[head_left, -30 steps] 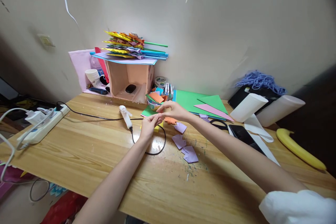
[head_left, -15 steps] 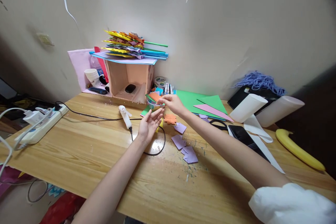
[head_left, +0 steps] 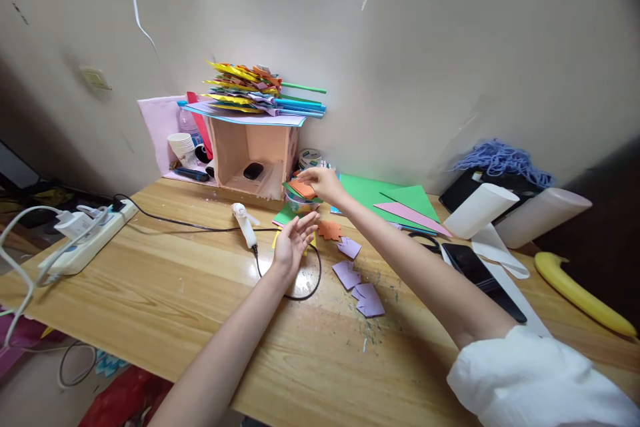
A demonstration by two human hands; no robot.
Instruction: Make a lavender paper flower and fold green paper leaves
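My right hand reaches out over a small bowl filled with orange and green paper scraps, its fingers curled down onto an orange piece at the top. My left hand hovers palm up above the table with fingers spread and nothing in it, just in front of the bowl. A white glue gun lies to its left, with its black cord looping under the hand. An orange cut-out and several purple paper pieces lie to the right of my left hand.
A small wooden box topped with stacked coloured paper stands at the wall. Green sheets, scissors, a black phone, white paper rolls and a banana lie to the right. A power strip sits at the left edge.
My hands, pinched together over the table a second ago, have parted. The right hand moved away to the bowl; the left opened palm up. The camera shifted slightly.
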